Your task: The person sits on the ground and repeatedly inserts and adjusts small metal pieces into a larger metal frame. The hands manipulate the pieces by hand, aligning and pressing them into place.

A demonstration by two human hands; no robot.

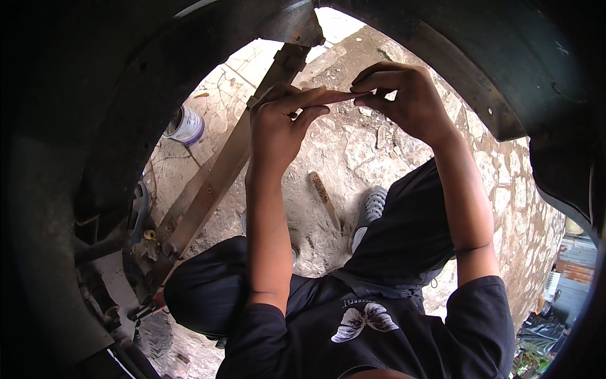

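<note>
Between my two hands a thin reddish-brown sheet (341, 97), perhaps folded sandpaper, is seen nearly edge-on. My left hand (281, 114) pinches its left end, the fingers reaching along it and the thumb below. At the other end, the bent fingers and thumb of my right hand (404, 98) close on its tip. Both hands are raised over the stony ground, near the upper end of a long brown metal beam (218, 180). The beam passes behind my left hand and forearm.
Dark curved metal panels (454, 63) frame the view all round. A white and purple bucket (186, 126) stands left of the beam. A rusty flat bar (323, 196) lies near my grey shoe (372, 205). Corrugated sheets (576, 262) and clutter lie far right.
</note>
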